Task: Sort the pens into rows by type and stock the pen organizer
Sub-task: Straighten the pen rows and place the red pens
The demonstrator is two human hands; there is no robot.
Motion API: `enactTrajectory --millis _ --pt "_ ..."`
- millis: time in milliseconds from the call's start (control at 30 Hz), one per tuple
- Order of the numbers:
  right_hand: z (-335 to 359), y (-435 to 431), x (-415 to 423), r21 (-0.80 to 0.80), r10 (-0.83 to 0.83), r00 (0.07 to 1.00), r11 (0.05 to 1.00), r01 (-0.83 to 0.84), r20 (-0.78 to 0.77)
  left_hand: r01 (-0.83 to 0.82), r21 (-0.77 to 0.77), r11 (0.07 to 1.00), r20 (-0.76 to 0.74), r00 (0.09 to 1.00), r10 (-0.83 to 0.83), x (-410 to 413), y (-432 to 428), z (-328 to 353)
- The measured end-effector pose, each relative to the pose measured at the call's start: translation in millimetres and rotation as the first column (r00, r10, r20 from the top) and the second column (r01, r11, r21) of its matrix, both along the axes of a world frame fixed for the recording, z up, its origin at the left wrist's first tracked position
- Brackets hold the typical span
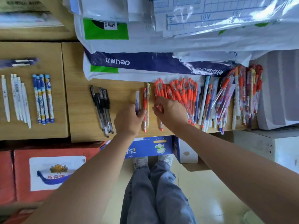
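both bare forearms reach forward over the wooden worktop (77, 88), palms down. the left hand (128, 121) lies with its fingers curled loosely at the lower ends of a white pen (137, 101) and a single red pen (144, 109); whether its grip is closed on either i cannot tell. the right hand (169, 110) bends at the wrist, fingertips pinched together at the near edge of the red pen pile (179, 92); what they hold is hidden. black pens (102, 107) lie in a row to the left, blue patterned pens (43, 98) and white pens (19, 99) further left.
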State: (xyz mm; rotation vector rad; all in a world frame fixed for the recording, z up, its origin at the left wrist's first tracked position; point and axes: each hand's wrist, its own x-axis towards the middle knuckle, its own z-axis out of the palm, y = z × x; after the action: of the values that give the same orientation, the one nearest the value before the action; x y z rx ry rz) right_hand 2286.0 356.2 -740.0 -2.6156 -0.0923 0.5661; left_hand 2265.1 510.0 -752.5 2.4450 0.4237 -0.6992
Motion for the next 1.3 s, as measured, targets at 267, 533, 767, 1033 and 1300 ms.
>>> enactTrajectory --millis 267,533,767,1033,1300 --pt "1.1 35.1 9.8 -0.197 -0.032 0.987 0.980 0.000 -0.158 0.019 0.096 0.995 0.134 0.990 -0.032 -4.8 31.8 14.2" --pt "11.7 37.5 15.6 -0.071 -0.194 0.971 0.980 0.185 -0.142 -0.009 0.144 0.989 0.169 0.986 -0.015 -13.3 54.3 24.0" --pt "7.0 86.5 11.4 -0.036 0.017 0.942 0.999 -0.031 -0.336 -0.120 0.111 0.986 0.187 0.977 0.098 -21.4 75.2 20.3" --pt "0.5 82.8 3.3 -0.041 0.009 0.983 0.999 -0.017 -0.184 -0.100 -0.030 0.994 0.178 0.979 0.104 -28.1 82.3 16.1" --pt "17.5 2.9 0.8 0.126 -0.204 0.979 0.972 0.200 0.018 -0.036 -0.236 0.971 0.116 0.991 0.065 -11.0 41.7 35.5"
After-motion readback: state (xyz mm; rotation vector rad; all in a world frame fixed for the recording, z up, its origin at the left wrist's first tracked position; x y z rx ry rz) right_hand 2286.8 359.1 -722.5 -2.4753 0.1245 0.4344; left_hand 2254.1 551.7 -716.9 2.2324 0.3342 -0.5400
